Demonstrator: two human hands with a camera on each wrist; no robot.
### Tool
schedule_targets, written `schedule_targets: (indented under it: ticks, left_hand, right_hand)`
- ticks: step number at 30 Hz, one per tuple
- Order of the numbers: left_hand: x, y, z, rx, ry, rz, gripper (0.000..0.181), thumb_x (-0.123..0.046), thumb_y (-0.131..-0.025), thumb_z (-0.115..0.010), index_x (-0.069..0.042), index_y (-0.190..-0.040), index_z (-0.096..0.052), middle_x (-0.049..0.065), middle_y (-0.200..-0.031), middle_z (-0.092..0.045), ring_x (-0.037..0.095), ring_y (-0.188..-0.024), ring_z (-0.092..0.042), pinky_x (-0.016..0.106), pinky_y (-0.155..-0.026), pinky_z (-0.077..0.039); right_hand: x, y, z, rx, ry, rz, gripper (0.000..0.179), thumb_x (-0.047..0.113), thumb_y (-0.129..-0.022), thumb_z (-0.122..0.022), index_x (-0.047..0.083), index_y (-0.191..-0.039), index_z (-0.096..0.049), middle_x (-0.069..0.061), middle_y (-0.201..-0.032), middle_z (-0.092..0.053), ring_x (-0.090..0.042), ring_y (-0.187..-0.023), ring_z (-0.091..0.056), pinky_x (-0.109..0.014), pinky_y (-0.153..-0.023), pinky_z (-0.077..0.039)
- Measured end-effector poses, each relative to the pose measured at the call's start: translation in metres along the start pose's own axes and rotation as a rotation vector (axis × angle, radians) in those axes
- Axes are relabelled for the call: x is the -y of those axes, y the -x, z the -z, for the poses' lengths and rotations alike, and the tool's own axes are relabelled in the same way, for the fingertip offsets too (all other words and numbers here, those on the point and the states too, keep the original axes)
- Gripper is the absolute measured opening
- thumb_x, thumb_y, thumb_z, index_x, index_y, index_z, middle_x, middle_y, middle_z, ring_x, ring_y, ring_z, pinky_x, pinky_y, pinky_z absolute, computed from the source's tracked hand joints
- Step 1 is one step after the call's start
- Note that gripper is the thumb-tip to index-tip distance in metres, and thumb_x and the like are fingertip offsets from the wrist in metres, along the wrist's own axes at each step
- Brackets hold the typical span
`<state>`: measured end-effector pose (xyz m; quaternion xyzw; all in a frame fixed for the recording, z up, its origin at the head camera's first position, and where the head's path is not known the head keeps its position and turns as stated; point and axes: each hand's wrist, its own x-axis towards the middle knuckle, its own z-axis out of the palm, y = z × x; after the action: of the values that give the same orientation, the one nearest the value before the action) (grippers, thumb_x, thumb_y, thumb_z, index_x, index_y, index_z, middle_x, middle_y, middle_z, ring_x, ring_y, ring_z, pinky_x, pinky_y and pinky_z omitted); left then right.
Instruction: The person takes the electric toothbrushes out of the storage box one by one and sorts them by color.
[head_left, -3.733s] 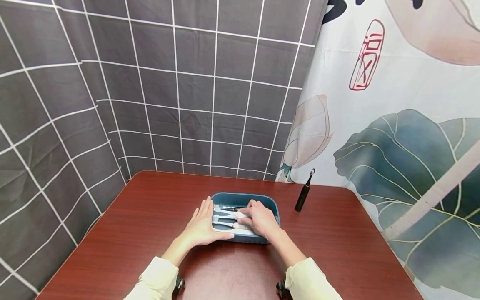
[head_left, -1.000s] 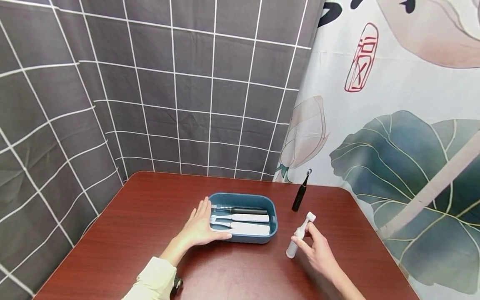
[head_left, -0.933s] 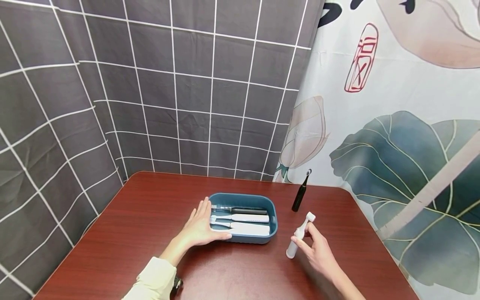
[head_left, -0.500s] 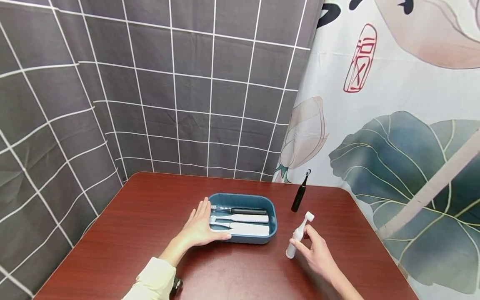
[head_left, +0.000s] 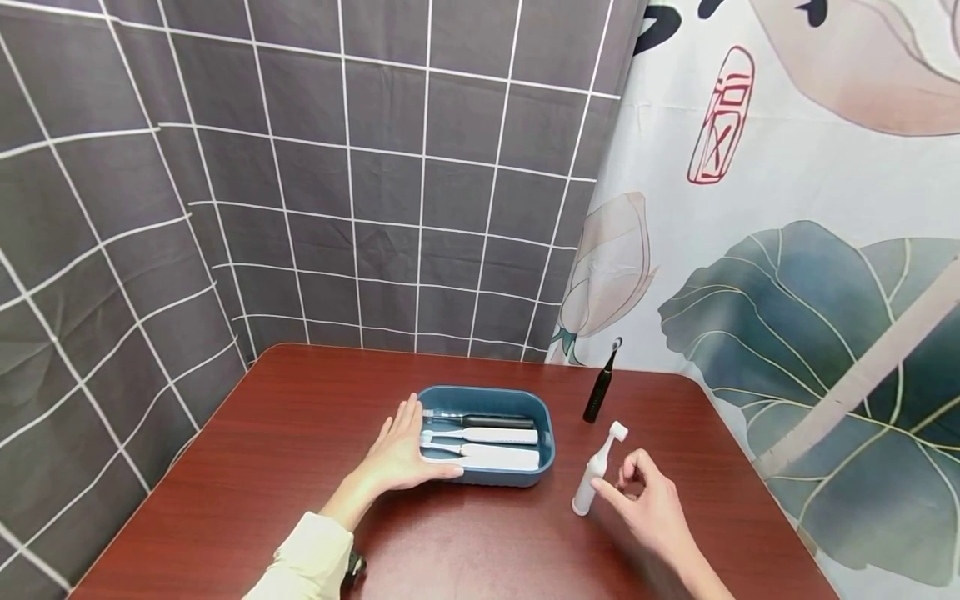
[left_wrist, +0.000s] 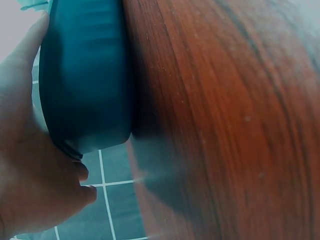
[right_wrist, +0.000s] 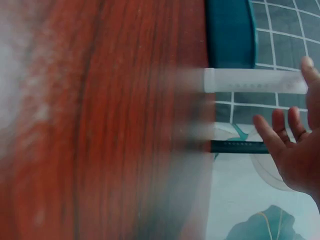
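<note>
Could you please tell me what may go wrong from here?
The slim white electric toothbrush stands upright on a narrow base, and the right hand is close beside it; a bump could tip it.
If it fell backwards, it might knock over the slim black electric toothbrush, also upright.
The left hand rests against the rounded blue plastic basket; a push might slide it towards the white toothbrush.

Bright, even head view, soft sheen low on the worktop (head_left: 420, 542), gridded curtain (head_left: 315, 183) curving toward the left edge, dimmer bluish wrist views, shadow beside the blue basket (left_wrist: 90, 75) and washed-out upper corners at left wrist, smeared worktop and left-edge glare at right wrist
</note>
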<state>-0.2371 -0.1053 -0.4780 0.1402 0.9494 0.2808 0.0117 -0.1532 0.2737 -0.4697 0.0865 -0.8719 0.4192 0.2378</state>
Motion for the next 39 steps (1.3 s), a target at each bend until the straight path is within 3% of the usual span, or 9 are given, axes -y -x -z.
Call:
schedule_targets:
  ticks: [3,5,8,10,12,16,22,30,39]
  left_hand:
    - [0.001,-0.001,-0.001,-0.005,-0.005,-0.003,0.137,-0.081,-0.065,-0.071,0.002,-0.159,-0.015,0.018,-0.167,-0.009,0.036,-0.152,-0.008,0.055,-0.12,-0.01]
    - [0.001,-0.001,-0.001,-0.009,-0.007,-0.003,0.138,-0.081,-0.065,-0.071,0.002,-0.159,-0.015,0.018,-0.166,-0.01,0.036,-0.152,-0.009,0.055,-0.12,-0.01]
    - [0.001,-0.001,-0.002,-0.009,-0.008,-0.004,0.138,-0.081,-0.065,-0.071,0.003,-0.159,-0.015,0.018,-0.166,-0.01,0.036,-0.152,-0.009,0.055,-0.12,-0.01]
    - [0.001,-0.001,-0.002,-0.009,-0.006,-0.007,0.138,-0.081,-0.065,-0.071,0.003,-0.159,-0.015,0.018,-0.166,-0.01,0.036,-0.152,-0.009,0.055,-0.12,-0.01]
    - [0.0,-0.001,-0.001,-0.006,-0.005,-0.008,0.138,-0.081,-0.065,-0.071,0.003,-0.158,-0.015,0.019,-0.166,-0.01,0.036,-0.152,-0.009,0.055,-0.12,-0.01]
    - [0.0,0.0,0.0,-0.005,-0.001,-0.01,0.138,-0.081,-0.065,-0.072,0.004,-0.158,-0.015,0.019,-0.166,-0.01,0.037,-0.152,-0.009,0.055,-0.12,-0.011]
    - [-0.002,0.001,0.001,0.0,-0.007,-0.013,0.137,-0.08,-0.066,-0.071,0.004,-0.158,-0.015,0.019,-0.166,-0.009,0.037,-0.152,-0.008,0.057,-0.119,-0.011]
    - [-0.001,0.001,0.002,0.004,-0.016,-0.008,0.136,-0.081,-0.067,-0.071,0.005,-0.158,-0.015,0.02,-0.166,-0.009,0.037,-0.152,-0.009,0.057,-0.119,-0.012]
    - [-0.002,0.002,0.002,0.006,-0.003,-0.004,0.137,-0.081,-0.067,-0.071,0.004,-0.158,-0.015,0.019,-0.166,-0.009,0.036,-0.152,-0.009,0.056,-0.12,-0.012]
  right_hand:
    - [0.007,0.007,0.002,-0.082,-0.031,0.14,0.046,0.007,-0.071,-0.091,0.019,-0.072,-0.046,0.008,-0.061,-0.039,0.0,-0.054,-0.037,-0.019,-0.047,-0.031]
    - [0.014,0.011,-0.002,-0.104,-0.064,0.297,0.043,0.003,-0.068,-0.091,0.023,-0.071,-0.053,0.012,-0.061,-0.044,-0.001,-0.055,-0.042,-0.017,-0.049,-0.036]
    - [0.029,0.011,-0.012,-0.059,-0.101,0.477,0.032,0.007,-0.068,-0.092,0.022,-0.088,-0.072,0.008,-0.078,-0.065,-0.007,-0.069,-0.06,-0.014,-0.064,-0.048]
    - [0.041,0.006,-0.021,-0.01,-0.087,0.537,0.039,0.015,-0.07,-0.093,0.017,-0.106,-0.077,0.003,-0.096,-0.072,-0.012,-0.082,-0.067,-0.015,-0.075,-0.051]
    - [0.052,-0.003,-0.03,0.04,-0.048,0.523,0.049,0.025,-0.073,-0.092,0.016,-0.118,-0.075,0.001,-0.11,-0.072,-0.014,-0.095,-0.068,-0.016,-0.084,-0.051]
    - [0.071,-0.025,-0.053,0.132,0.044,0.417,0.055,0.033,-0.076,-0.089,0.021,-0.126,-0.072,0.003,-0.122,-0.068,-0.015,-0.11,-0.066,-0.027,-0.091,-0.053]
    - [0.081,-0.055,-0.089,0.236,0.184,0.252,0.055,0.035,-0.082,-0.084,0.025,-0.133,-0.068,0.001,-0.131,-0.065,-0.022,-0.117,-0.063,-0.047,-0.086,-0.056]
    - [0.078,-0.076,-0.125,0.407,0.317,0.187,0.048,0.036,-0.087,-0.079,0.021,-0.132,-0.069,-0.004,-0.125,-0.066,-0.026,-0.111,-0.065,-0.051,-0.084,-0.055]
    - [0.078,-0.084,-0.145,0.549,0.433,0.13,0.041,0.039,-0.087,-0.079,0.021,-0.124,-0.075,-0.003,-0.116,-0.071,-0.025,-0.106,-0.065,-0.049,-0.081,-0.055]
